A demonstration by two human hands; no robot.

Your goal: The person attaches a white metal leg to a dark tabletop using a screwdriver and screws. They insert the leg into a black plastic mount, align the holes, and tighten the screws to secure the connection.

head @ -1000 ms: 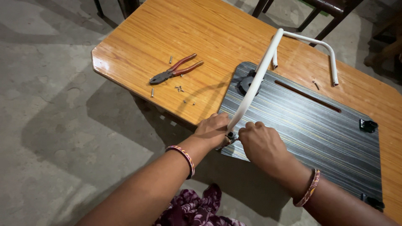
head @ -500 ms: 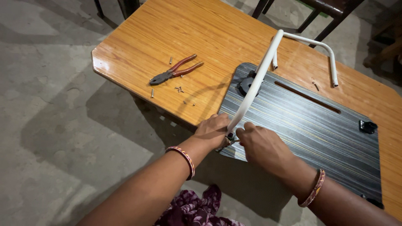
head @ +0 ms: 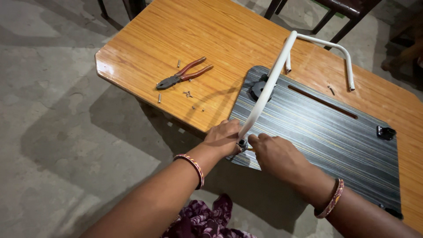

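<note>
White tube leg being held at the near corner of a striped board

The white tube (head: 269, 86) is gripped at its near end by the left hand (head: 224, 137); it runs far-right. The right hand (head: 275, 152) looks pinched on a small fitting (head: 242, 144), hard to tell. One pair of pliers (head: 183, 76) and scattered screws (head: 188, 93) are left on the wooden table (head: 145, 48), beside the board (head: 321, 128).

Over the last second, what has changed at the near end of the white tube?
Very little. The right hand shifted slightly left toward the fitting at the end of the white tube. The left hand keeps gripping that end. The pliers and striped board stayed put.
</note>
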